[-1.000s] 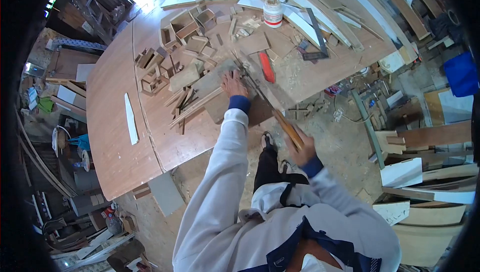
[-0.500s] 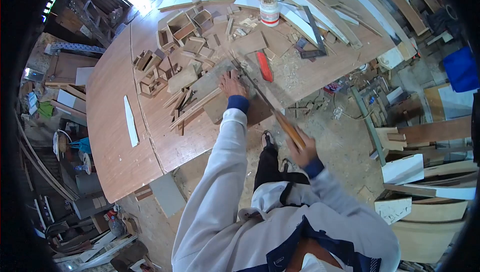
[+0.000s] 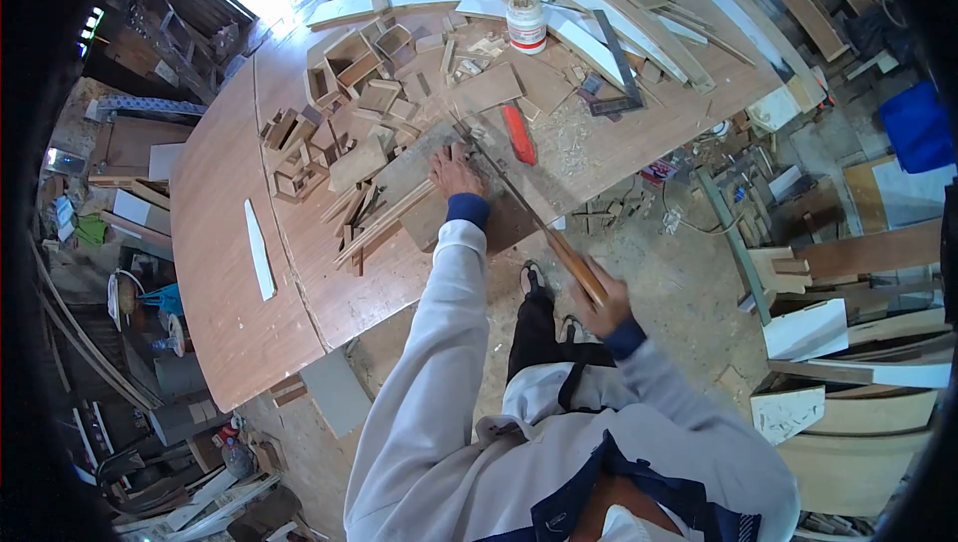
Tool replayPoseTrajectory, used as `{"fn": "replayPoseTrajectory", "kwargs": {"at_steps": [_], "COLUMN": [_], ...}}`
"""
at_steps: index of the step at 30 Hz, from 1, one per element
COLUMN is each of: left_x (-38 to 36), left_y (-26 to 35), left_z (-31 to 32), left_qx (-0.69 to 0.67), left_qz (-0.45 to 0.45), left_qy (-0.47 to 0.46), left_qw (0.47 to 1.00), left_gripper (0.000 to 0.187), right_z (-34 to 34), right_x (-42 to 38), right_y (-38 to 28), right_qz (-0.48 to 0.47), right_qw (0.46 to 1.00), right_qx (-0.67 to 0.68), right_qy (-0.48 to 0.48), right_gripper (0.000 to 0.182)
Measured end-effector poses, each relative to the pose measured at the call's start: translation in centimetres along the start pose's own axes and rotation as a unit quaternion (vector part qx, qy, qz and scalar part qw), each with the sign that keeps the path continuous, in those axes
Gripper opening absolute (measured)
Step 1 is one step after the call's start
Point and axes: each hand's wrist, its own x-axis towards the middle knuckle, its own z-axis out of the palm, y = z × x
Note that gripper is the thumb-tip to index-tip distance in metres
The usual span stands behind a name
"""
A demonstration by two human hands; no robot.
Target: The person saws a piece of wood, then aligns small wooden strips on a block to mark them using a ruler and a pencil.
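The right hand (image 3: 603,306) is clamped around the smooth, rounded wooden handle (image 3: 575,269) of a long-bladed tool. Its thin, straight, dark blade (image 3: 512,183) slants over the edge of the bench (image 3: 220,302), passing just beside the left hand. The left hand (image 3: 459,175) lies palm down on a flat, greyish board (image 3: 407,169), fingers stretched forward; whether it grips a piece, I cannot tell. Slim, square-edged wooden strips (image 3: 391,220) lie just beside its wrist. Beyond the blade rests a flat red object (image 3: 518,135), near pale, crumbly shavings (image 3: 574,139) and a dark, L-shaped square (image 3: 630,91). A white plastic jar (image 3: 527,31) stands upright with sticks in it. Small open-topped wooden boxes (image 3: 356,74) cluster farther left, and a smooth, tapered white strip (image 3: 260,253) lies well apart.
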Motion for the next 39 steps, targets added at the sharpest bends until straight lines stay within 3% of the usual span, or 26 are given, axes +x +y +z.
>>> {"fn": "replayPoseTrajectory", "kwargs": {"at_steps": [2,4,8,10,12,15,16,18,22,24,25,27,28,30,31,33,34,36,37,39], "left_x": [-0.7,-0.8,-0.2,-0.5,-0.3,-0.2,-0.2,-0.1,-0.1,0.0,0.0,0.5,-0.3,0.3,-0.3,-0.5,-0.5,-0.5,-0.4,-0.3], "left_y": [0.0,0.1,-0.6,-1.0,-1.3,-1.2,-0.8,-0.3,-0.5,-0.3,-0.5,-0.4,-0.3,0.2,0.2,0.1,0.1,0.2,0.3,0.3], "left_z": [-0.2,-0.5,1.1,1.5,2.0,1.9,1.6,1.1,1.2,1.2,1.0,0.9,0.8,0.0,-0.2,0.0,0.0,-0.4,-0.8,-1.0], "left_qx": [-0.004,0.019,0.002,0.009,0.000,-0.013,-0.015,-0.011,-0.014,-0.014,-0.009,-0.006,-0.004,-0.002,0.002,0.001,0.000,-0.017,-0.031,-0.023], "left_qz": [-0.008,0.015,0.003,0.039,0.031,0.017,0.016,0.004,0.013,0.009,0.008,0.014,0.013,0.003,-0.007,-0.003,0.007,0.003,-0.002,-0.006], "left_qy": [-0.003,0.013,-0.013,0.055,0.061,0.061,0.049,0.040,0.047,0.045,0.038,0.045,0.042,0.027,-0.001,0.015,0.030,0.007,-0.015,-0.028], "left_qw": [1.000,1.000,1.000,0.998,0.998,0.998,0.999,0.999,0.999,0.999,0.999,0.999,0.999,1.000,1.000,1.000,1.000,1.000,0.999,0.999], "left_gripper": [0.042,0.039,0.035,0.032,0.033,0.034,0.035,0.036,0.037,0.036,0.036,0.036,0.036,0.036,0.037,0.038,0.038,0.038,0.038,0.037], "right_z": [-3.5,-5.2,-2.0,0.3,1.3,-0.7,-2.7,-4.9,-3.1,0.8,1.3,1.6,0.7,-1.7,-3.1,-5.3,-4.6,-2.2,-1.0,1.0], "right_x": [-2.8,-4.6,-0.7,2.4,3.5,0.1,-0.8,-3.3,-1.3,2.4,2.9,3.9,2.5,-0.6,-1.7,-2.6,-2.5,0.1,2.8,4.5], "right_y": [-1.5,-1.8,-0.3,-0.7,-1.0,-0.1,-1.7,-2.4,-2.5,-0.9,-1.1,-1.5,-1.6,-1.5,-2.4,-4.3,-3.8,-2.2,-3.1,-2.4], "right_qz": [0.021,0.012,-0.025,-0.022,0.063,-0.012,0.055,0.058,0.080,-0.016,-0.018,0.083,0.088,-0.004,-0.003,0.129,0.131,-0.018,0.044,0.063], "right_qw": [0.999,0.999,1.000,0.999,0.996,1.000,0.996,0.997,0.994,0.999,0.999,0.992,0.992,0.999,0.999,0.988,0.988,1.000,0.997,0.995], "right_qx": [0.037,-0.014,-0.008,0.004,0.041,-0.007,0.054,0.018,0.057,-0.026,-0.023,0.071,0.069,-0.017,-0.019,0.042,0.043,-0.006,0.023,0.043], "right_qy": [-0.025,-0.031,-0.011,-0.024,-0.048,-0.017,-0.053,-0.051,-0.053,-0.027,-0.028,-0.062,-0.065,-0.037,-0.042,-0.077,-0.075,-0.025,-0.062,-0.064], "right_gripper": [0.036,0.037,0.039,0.040,0.040,0.040,0.039,0.038,0.037,0.037,0.037,0.039,0.039,0.040,0.040,0.041,0.041,0.040,0.037,0.035]}}
